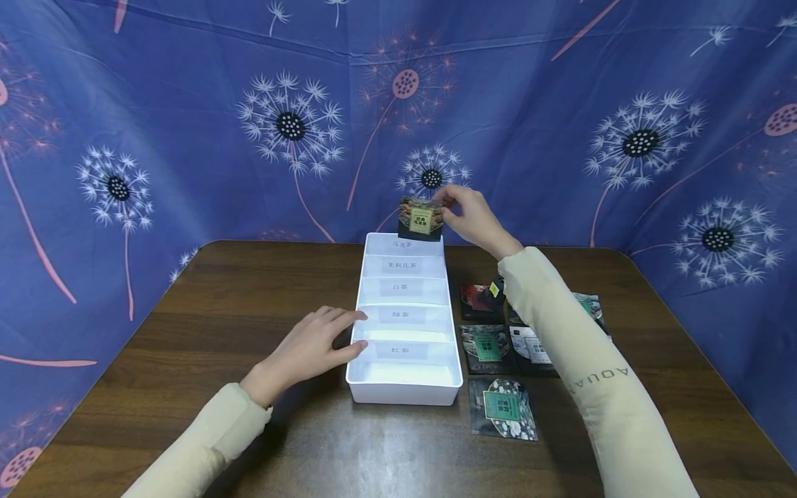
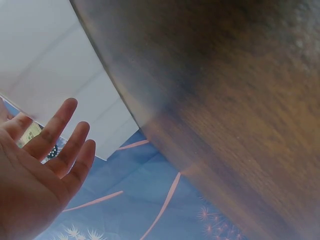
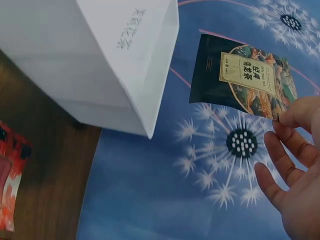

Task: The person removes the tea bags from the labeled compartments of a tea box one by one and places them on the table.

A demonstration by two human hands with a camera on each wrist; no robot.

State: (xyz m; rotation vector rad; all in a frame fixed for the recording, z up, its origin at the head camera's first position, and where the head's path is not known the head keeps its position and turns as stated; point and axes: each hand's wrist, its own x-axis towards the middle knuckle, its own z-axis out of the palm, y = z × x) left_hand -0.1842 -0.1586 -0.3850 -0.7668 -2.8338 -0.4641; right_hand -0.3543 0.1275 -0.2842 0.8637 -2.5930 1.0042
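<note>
My right hand [image 1: 471, 218] pinches the corner of an oolong tea bag packet [image 1: 420, 218], dark with a yellow label, above the far end of a white divided box [image 1: 405, 393]. In the right wrist view the packet [image 3: 243, 76] hangs flat from thumb and fingertip, apart from the box wall [image 3: 125, 75]. My left hand [image 1: 316, 344] touches the box's left rim, its fingers extended. The left wrist view shows that hand [image 2: 45, 170] with fingers spread beside the box's side [image 2: 65, 65]. Labelled compartments run along the box, with no packets visible in them.
Right of the box lie several tea packets: a red one [image 1: 476, 303], a green-labelled one [image 1: 488, 348], a white-labelled one [image 1: 528, 346] and a nearer one with a green label [image 1: 503, 408]. The right sleeve covers some. A blue dandelion cloth [image 1: 510, 124] hangs behind the wooden table [image 1: 249, 290].
</note>
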